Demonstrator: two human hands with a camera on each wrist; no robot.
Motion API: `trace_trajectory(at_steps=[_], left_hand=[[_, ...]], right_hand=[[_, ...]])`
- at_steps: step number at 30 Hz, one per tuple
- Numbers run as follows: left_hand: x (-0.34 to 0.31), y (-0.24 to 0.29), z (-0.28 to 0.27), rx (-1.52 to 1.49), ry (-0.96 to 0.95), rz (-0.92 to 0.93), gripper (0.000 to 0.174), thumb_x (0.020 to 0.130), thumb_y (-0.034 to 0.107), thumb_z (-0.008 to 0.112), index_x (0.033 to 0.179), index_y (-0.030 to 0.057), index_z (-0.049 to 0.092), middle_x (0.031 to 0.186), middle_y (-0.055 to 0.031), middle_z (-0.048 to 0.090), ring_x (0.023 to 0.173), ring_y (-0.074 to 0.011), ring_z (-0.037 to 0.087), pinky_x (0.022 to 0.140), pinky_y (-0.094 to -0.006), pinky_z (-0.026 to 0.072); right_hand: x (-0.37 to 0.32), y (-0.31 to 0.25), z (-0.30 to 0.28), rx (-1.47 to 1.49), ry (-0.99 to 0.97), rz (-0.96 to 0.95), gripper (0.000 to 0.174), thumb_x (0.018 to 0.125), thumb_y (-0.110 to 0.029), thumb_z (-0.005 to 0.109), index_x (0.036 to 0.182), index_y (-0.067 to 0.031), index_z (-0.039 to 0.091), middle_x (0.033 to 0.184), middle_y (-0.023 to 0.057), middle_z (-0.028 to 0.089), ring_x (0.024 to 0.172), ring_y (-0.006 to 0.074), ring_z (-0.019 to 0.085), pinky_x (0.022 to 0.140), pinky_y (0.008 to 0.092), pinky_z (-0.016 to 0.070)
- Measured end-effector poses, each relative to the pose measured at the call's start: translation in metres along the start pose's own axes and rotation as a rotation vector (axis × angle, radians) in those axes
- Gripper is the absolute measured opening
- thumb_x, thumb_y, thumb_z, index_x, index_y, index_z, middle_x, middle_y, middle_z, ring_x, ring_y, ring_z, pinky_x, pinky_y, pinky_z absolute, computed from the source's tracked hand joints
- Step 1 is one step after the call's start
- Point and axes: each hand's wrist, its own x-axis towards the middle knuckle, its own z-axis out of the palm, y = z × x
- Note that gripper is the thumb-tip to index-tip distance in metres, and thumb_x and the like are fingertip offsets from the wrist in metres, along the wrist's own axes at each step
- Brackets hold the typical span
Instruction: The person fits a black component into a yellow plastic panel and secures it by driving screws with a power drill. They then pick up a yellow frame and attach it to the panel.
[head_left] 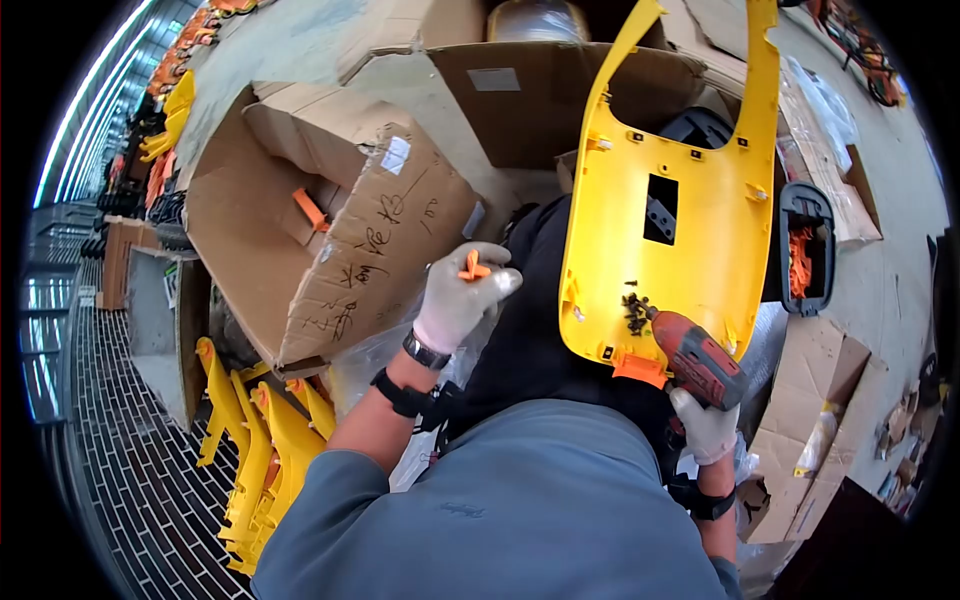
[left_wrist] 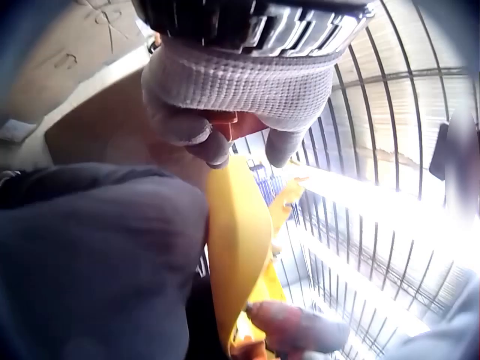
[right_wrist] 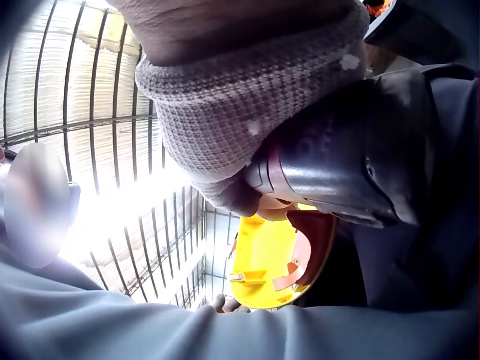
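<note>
My gloved left hand (head_left: 455, 300) pinches a small orange plastic part (head_left: 474, 266) between thumb and fingers, beside the large cardboard box. In the left wrist view, a sliver of that orange part (left_wrist: 223, 117) shows under the curled fingers. My gloved right hand (head_left: 706, 425) grips a red and black cordless screwdriver (head_left: 700, 358) by its handle; the dark handle base (right_wrist: 337, 150) fills much of the right wrist view. Its tip points at a small heap of dark screws (head_left: 636, 315) on a yellow plastic panel (head_left: 620, 260) over the lap. Another orange part (head_left: 640, 370) sits at the panel's near edge.
An open cardboard box (head_left: 380, 250) with an orange piece (head_left: 311, 210) inside stands at the left. Yellow parts (head_left: 275, 440) lean below it. A dark bin (head_left: 824, 220) of orange parts stands at the right, above an opened carton (head_left: 800, 420). Another box (head_left: 500, 110) stands ahead.
</note>
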Motion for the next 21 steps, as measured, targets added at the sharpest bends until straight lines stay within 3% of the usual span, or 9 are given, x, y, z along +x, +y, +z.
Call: trace_trajectory(at_steps=[3, 7, 8, 9, 13, 16, 17, 19, 21], left_hand=[[0.026, -0.004, -0.030, -0.064, 0.084, -0.060, 0.035, 0.088, 0.004, 0.066, 0.123, -0.0028, 0.063, 0.090, -0.0081, 0.068, 0.067, -0.0121, 0.063, 0.056, -0.0239, 0.0482], [0.055, 0.010, -0.038, -0.156, 0.033, 0.103, 0.043, 0.086, 0.002, 0.055, 0.128, -0.0020, 0.058, 0.102, -0.0128, 0.066, 0.083, -0.0206, 0.068, 0.071, -0.0303, 0.0566], [0.055, 0.022, -0.031, -0.149, 0.018, 0.142, 0.043, 0.086, 0.002, 0.054, 0.129, -0.0019, 0.058, 0.104, -0.0133, 0.066, 0.084, -0.0207, 0.068, 0.073, -0.0305, 0.0575], [0.054, 0.034, -0.020, -0.131, -0.030, 0.255, 0.044, 0.087, 0.000, 0.054, 0.130, -0.0024, 0.056, 0.108, -0.0143, 0.065, 0.087, -0.0206, 0.068, 0.075, -0.0310, 0.0584], [0.047, 0.080, 0.030, 0.040, -0.225, 0.466, 0.044, 0.091, -0.008, 0.059, 0.135, -0.0035, 0.055, 0.105, -0.0107, 0.068, 0.091, -0.0183, 0.069, 0.082, -0.0286, 0.0565], [0.047, 0.106, 0.070, 0.487, -0.351, 0.613, 0.038, 0.088, -0.002, 0.070, 0.126, -0.0032, 0.065, 0.106, -0.0098, 0.074, 0.098, -0.0167, 0.071, 0.088, -0.0285, 0.0543], [0.050, 0.114, 0.083, 0.583, -0.429, 0.630, 0.038, 0.086, -0.002, 0.069, 0.124, -0.0025, 0.066, 0.106, -0.0158, 0.074, 0.097, -0.0217, 0.073, 0.088, -0.0312, 0.0549], [0.059, 0.123, 0.117, 0.701, -0.552, 0.698, 0.039, 0.087, -0.004, 0.065, 0.126, -0.0038, 0.065, 0.101, -0.0152, 0.074, 0.094, -0.0195, 0.072, 0.088, -0.0310, 0.0550], [0.067, 0.131, 0.151, 0.816, -0.657, 0.851, 0.039, 0.081, -0.007, 0.062, 0.119, -0.0007, 0.068, 0.101, -0.0201, 0.074, 0.094, -0.0332, 0.074, 0.085, -0.0348, 0.0568]], right_hand=[[0.000, 0.002, -0.002, -0.004, 0.003, -0.046, 0.043, 0.081, -0.002, 0.077, 0.123, 0.0006, 0.069, 0.105, 0.0068, 0.075, 0.091, 0.0137, 0.071, 0.083, 0.0303, 0.0577], [-0.008, 0.004, -0.008, 0.157, 0.035, -0.009, 0.049, 0.081, -0.005, 0.077, 0.128, 0.0010, 0.066, 0.113, 0.0095, 0.073, 0.102, 0.0158, 0.070, 0.090, 0.0320, 0.0569], [0.005, 0.016, -0.014, -0.086, -0.085, -0.099, 0.052, 0.082, -0.007, 0.078, 0.131, 0.0011, 0.064, 0.117, 0.0108, 0.073, 0.107, 0.0175, 0.070, 0.096, 0.0331, 0.0558], [0.002, 0.007, -0.012, -0.069, -0.083, -0.025, 0.056, 0.082, -0.009, 0.079, 0.134, 0.0012, 0.061, 0.118, 0.0111, 0.073, 0.108, 0.0181, 0.069, 0.098, 0.0335, 0.0550], [0.003, 0.014, -0.010, 0.001, -0.123, -0.141, 0.069, 0.084, -0.010, 0.077, 0.147, 0.0001, 0.050, 0.129, 0.0137, 0.069, 0.117, 0.0178, 0.067, 0.105, 0.0336, 0.0524], [0.003, 0.007, -0.004, 0.088, -0.141, -0.073, 0.070, 0.085, -0.014, 0.076, 0.148, -0.0003, 0.049, 0.130, 0.0146, 0.069, 0.119, 0.0186, 0.067, 0.107, 0.0330, 0.0513], [0.004, 0.013, -0.006, 0.089, -0.132, -0.091, 0.069, 0.085, -0.014, 0.076, 0.148, -0.0003, 0.049, 0.130, 0.0149, 0.069, 0.119, 0.0189, 0.067, 0.107, 0.0330, 0.0512], [0.001, 0.017, -0.009, 0.080, -0.104, -0.122, 0.068, 0.085, -0.016, 0.074, 0.148, -0.0020, 0.049, 0.128, 0.0156, 0.070, 0.118, 0.0210, 0.069, 0.107, 0.0332, 0.0517], [0.001, 0.014, -0.012, 0.022, -0.124, -0.172, 0.068, 0.085, -0.012, 0.076, 0.148, -0.0027, 0.050, 0.129, 0.0111, 0.069, 0.117, 0.0194, 0.067, 0.109, 0.0327, 0.0501]])
